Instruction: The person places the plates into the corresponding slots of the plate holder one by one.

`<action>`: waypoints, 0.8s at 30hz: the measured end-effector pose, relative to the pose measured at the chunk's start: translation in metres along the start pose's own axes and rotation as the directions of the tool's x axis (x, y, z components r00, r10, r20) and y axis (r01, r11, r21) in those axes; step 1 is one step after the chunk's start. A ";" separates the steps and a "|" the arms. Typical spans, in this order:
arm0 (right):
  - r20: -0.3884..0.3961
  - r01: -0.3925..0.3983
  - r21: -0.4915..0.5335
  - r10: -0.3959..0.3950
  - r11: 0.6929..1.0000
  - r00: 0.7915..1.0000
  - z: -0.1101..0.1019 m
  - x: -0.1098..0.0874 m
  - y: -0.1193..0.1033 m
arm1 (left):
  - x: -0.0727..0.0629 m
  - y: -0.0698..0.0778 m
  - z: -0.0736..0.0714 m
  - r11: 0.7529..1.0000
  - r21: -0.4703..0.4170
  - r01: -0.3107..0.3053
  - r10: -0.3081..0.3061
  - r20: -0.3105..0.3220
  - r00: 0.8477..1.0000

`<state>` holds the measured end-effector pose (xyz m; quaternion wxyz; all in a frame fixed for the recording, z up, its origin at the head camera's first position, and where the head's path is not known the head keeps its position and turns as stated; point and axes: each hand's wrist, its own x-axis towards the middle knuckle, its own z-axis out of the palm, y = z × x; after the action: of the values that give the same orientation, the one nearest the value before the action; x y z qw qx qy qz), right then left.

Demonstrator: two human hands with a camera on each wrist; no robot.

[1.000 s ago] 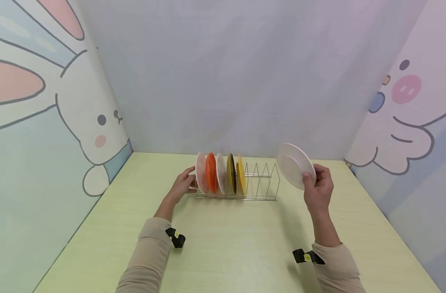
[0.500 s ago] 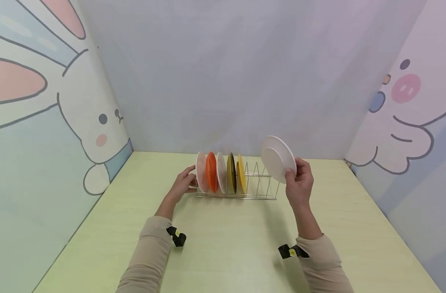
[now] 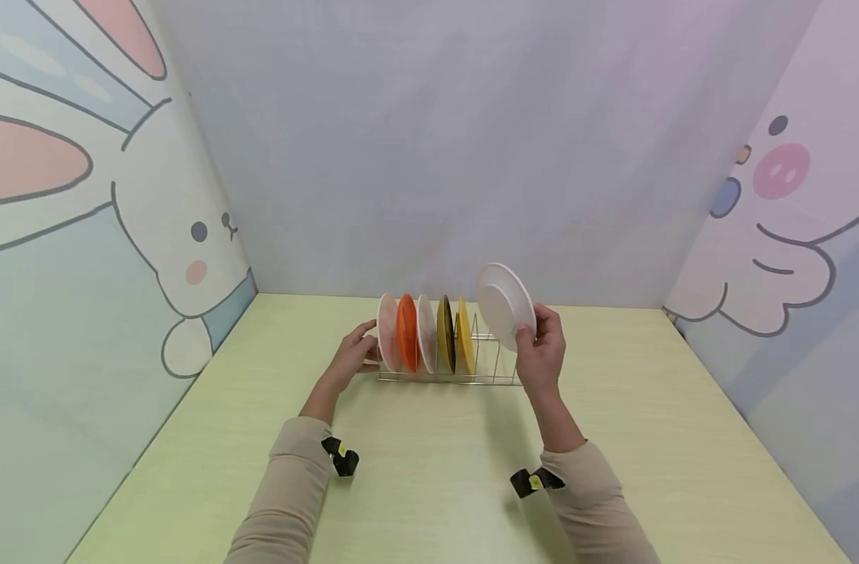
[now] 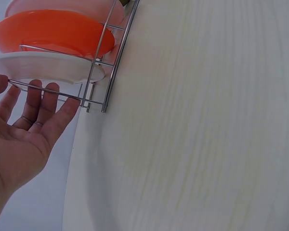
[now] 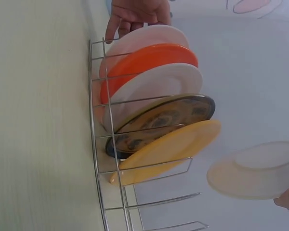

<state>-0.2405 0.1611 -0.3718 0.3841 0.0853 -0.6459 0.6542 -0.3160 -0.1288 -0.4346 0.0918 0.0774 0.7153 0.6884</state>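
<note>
A white plate (image 3: 503,304) is tilted in the air over the right part of the wire dish rack (image 3: 457,382). My right hand (image 3: 542,352) grips it by its lower right rim, thumb on the near face. At the rack's left end, my left hand (image 4: 26,127) holds the end wire with curled fingers and thumb. Plates stand upright in the rack, from left: a pinkish-white plate (image 3: 387,333), an orange plate (image 3: 406,333), a white plate (image 3: 426,335), a dark patterned plate (image 5: 164,122) and a yellow plate (image 5: 171,149).
The rack stands on a pale green table (image 3: 415,470) near the grey back wall (image 3: 401,157). Wire slots (image 5: 164,199) to the right of the yellow plate hold no plate. Cartoon-printed side walls (image 3: 189,172) rise left and right.
My right hand has carried the white plate leftward, from beyond the rack's right end to above its right slots. The left hand has stayed at the rack's left end.
</note>
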 end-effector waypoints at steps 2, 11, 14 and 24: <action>-0.007 -0.013 -0.011 0.013 1.000 1.000 0.004 -0.001 0.002 | 0.000 0.000 0.000 1.000 0.007 0.001 -0.001 0.000 1.000; 0.013 -0.064 -0.109 0.065 0.992 0.998 0.015 -0.011 0.014 | 0.018 -0.023 -0.007 1.000 -0.008 0.014 -0.014 -0.018 1.000; 0.016 -0.077 -0.126 0.080 0.989 0.997 0.014 -0.012 0.031 | 0.020 -0.025 -0.007 1.000 0.000 0.009 -0.009 -0.034 0.999; 0.055 -0.124 -0.150 0.133 0.981 0.990 0.015 -0.023 0.066 | 0.020 -0.026 -0.007 1.000 0.009 -0.009 0.009 -0.057 0.998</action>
<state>-0.2709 0.1468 -0.4355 0.3252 0.0360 -0.7082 0.6256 -0.3367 -0.1323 -0.4605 0.0681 0.0615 0.7201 0.6877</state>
